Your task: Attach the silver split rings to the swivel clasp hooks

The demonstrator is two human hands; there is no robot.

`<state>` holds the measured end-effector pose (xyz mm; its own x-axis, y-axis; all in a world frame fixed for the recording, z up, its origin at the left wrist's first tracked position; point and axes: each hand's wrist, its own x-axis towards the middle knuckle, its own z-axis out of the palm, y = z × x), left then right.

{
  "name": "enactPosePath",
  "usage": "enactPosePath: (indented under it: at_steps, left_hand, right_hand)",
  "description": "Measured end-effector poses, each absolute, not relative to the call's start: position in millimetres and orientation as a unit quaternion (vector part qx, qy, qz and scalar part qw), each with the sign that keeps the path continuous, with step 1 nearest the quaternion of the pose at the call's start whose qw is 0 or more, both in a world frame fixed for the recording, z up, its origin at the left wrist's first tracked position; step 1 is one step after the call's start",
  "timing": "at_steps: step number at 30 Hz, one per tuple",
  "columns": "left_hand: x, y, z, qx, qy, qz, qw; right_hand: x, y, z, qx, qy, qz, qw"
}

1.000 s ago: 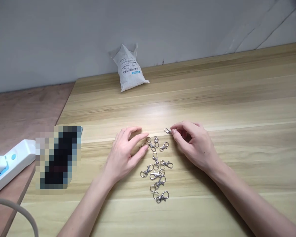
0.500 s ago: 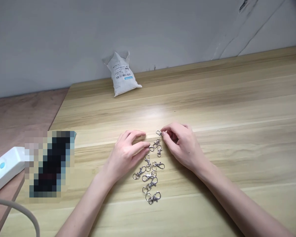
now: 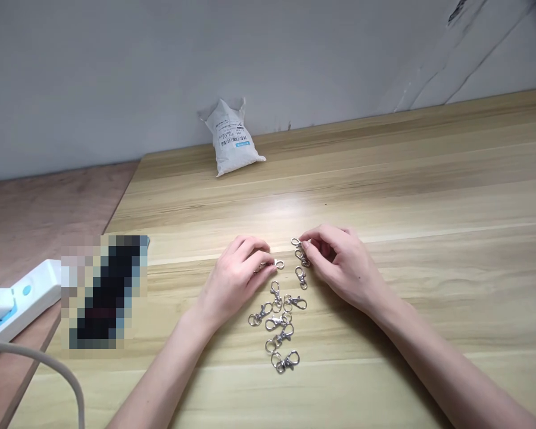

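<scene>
Head view, right hand [image 3: 342, 262] curled, pinching clasp [image 3: 298, 243]

Over by the grey wall [image 3: 161, 65], a white plastic mailing bag [image 3: 236, 146] with a barcode label leans back. Off to the left lie a pixelated dark slab [image 3: 102, 289] and a white power strip [image 3: 42, 287], a beige cable [image 3: 42, 359] curving in front.

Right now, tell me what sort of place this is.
Likely an indoor tabletop workspace, perhaps at home: a wood-grain table, metal clasps strewn on it, and a power strip at the picture's left.
</scene>
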<state>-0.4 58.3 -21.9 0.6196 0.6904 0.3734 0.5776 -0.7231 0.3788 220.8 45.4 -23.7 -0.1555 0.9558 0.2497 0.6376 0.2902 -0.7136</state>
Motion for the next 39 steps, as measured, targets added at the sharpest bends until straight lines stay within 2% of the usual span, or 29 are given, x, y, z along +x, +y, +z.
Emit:
enactPosePath:
  at_steps: [7, 12, 19, 23, 28, 39]
  left_hand:
    - [-16.0, 62.8, -21.9, 0.874, 0.394, 0.243, 0.151]
    - [-23.3, 62.1, -17.9, 0.873, 0.394, 0.236, 0.165]
    - [-28.2, 62.6, -17.4, 0.869, 0.402, 0.234, 0.169]
    - [-30.9, 61.0, -18.5, 0.863, 0.416, 0.227, 0.173]
    - [-35.9, 60.4, -17.1, 0.866, 0.417, 0.216, 0.173]
    - [-53.6, 67.0, -17.1, 0.868, 0.432, 0.175, 0.171]
  right_hand:
    - [235.2, 47.6, -24.2, -0.521, -0.75, 0.244, 0.326]
    - [231.4, 45.4, -19.5, -0.483, -0.792, 0.19, 0.321]
    - [208.2, 35.5, -14.4, -0.395, -0.885, 0.103, 0.225]
    - [211.7, 41.6, -20.5, -0.432, -0.877, 0.071, 0.198]
    - [235.2, 52.3, -21.5, -0.485, -0.839, 0.05, 0.241]
    - [232.7, 45.7, -12.5, -0.444, -0.875, 0.043, 0.191]
